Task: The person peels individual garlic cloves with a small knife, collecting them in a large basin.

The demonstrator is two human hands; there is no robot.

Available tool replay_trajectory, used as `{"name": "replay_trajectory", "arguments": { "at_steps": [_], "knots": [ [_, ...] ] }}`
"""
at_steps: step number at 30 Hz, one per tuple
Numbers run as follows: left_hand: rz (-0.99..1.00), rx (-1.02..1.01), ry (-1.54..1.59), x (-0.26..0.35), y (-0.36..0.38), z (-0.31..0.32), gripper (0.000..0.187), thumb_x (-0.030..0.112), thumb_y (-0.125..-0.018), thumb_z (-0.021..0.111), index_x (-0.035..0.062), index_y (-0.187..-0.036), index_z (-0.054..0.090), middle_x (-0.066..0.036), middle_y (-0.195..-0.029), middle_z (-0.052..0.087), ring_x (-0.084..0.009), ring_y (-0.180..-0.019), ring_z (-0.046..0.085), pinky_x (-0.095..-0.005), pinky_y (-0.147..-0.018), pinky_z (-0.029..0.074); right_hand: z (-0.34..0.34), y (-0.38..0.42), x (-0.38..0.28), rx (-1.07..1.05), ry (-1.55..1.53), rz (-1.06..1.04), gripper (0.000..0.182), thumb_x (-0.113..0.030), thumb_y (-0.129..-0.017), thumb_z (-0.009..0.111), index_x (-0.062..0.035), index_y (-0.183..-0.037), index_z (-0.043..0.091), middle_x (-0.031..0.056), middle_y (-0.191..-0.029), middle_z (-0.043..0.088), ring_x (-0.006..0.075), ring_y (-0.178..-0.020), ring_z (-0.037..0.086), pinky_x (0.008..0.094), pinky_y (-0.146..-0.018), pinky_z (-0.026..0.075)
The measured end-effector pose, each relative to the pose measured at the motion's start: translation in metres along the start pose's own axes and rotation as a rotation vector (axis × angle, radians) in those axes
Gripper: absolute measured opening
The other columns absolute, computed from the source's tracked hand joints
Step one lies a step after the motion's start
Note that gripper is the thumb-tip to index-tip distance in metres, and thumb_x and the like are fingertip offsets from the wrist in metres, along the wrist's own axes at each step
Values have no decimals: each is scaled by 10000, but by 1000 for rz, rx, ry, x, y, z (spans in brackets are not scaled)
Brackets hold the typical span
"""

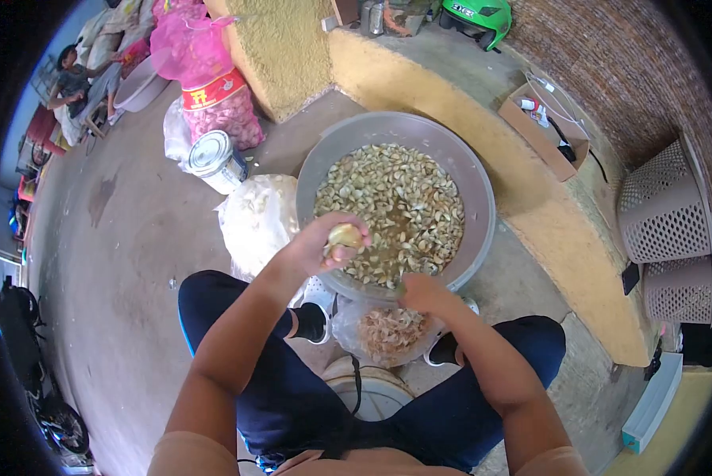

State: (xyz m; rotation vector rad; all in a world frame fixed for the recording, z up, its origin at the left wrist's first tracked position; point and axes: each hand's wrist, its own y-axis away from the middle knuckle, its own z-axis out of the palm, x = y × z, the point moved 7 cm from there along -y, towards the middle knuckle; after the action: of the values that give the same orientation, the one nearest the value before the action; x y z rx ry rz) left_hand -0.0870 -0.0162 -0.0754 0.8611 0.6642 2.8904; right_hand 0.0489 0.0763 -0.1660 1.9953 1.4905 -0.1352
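As the left hand (332,242) curls partly closed round pale garlic (345,236):

- the right hand (424,293) is bent at the basin's (479,190) near rim, its grip impossible to tell
- cloves (387,178) lie in the basin's brownish water
- a bag of skins (393,332) sits beside it

Reaches forward with both forearms bare, elbows bent and set wide behind each grip. Holds left grip (339,241) palm up, fingers curled inward, forearm slanting in from behind and left of it. Holds right grip (428,293) apart, to the right of the left grip and nearer the body, back upward, fingertips too hidden to read.
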Motion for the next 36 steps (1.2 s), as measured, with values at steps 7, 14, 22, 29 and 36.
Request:
{"name": "replay_trajectory", "arguments": {
  "at_steps": [7, 14, 22, 29, 36],
  "knots": [
    [-5, 194, -181, -17, -33, 36, 290, 332, -851, 403, 73, -763, 500, -50, -670, 518, -84, -390, 419, -183, -283, 288, -150, 48, -45, 527, -705, -75, 260, -193, -689, 660, -29, -868, 566, 139, -806, 563, 284, -737, 568, 355, -657, 446],
    [214, 385, -138, -26, -54, 62, 243, 327, -821, 454, 113, -730, 524, 7, -576, 492, -91, -444, 468, -213, -346, 338, -158, 70, -65, 753, -385, -207, 229, -168, -667, 684, -52, -833, 578, 100, -822, 527, 268, -738, 556, 326, -653, 442],
    [249, 318, -197, -18, -51, 92, 289, 363, -862, 445, 92, -791, 515, -10, -598, 502, -71, -432, 458, -195, -303, 298, -179, 90, -44, 978, -419, -156, 167, -53, -649, 655, -29, -778, 551, 95, -792, 524, 253, -706, 563, 328, -606, 447],
    [173, 74, -229, -20, -47, 100, 225, 260, -846, 528, 55, -932, 495, -2, -670, 501, -29, -461, 431, -148, -319, 298, -185, 103, -58, 962, -221, -187, 187, -56, -644, 645, -38, -791, 531, 86, -777, 517, 241, -686, 571, 313, -577, 447],
    [111, -55, -114, -19, -44, 85, 401, 232, -826, 566, 17, -1144, 447, 19, -643, 445, -44, -489, 433, -157, -327, 285, -169, 81, -25, 723, -755, -32, 169, -138, -756, 616, -33, -823, 502, 58, -703, 530, 120, -639, 538, 248, -538, 425]
  ]
}}
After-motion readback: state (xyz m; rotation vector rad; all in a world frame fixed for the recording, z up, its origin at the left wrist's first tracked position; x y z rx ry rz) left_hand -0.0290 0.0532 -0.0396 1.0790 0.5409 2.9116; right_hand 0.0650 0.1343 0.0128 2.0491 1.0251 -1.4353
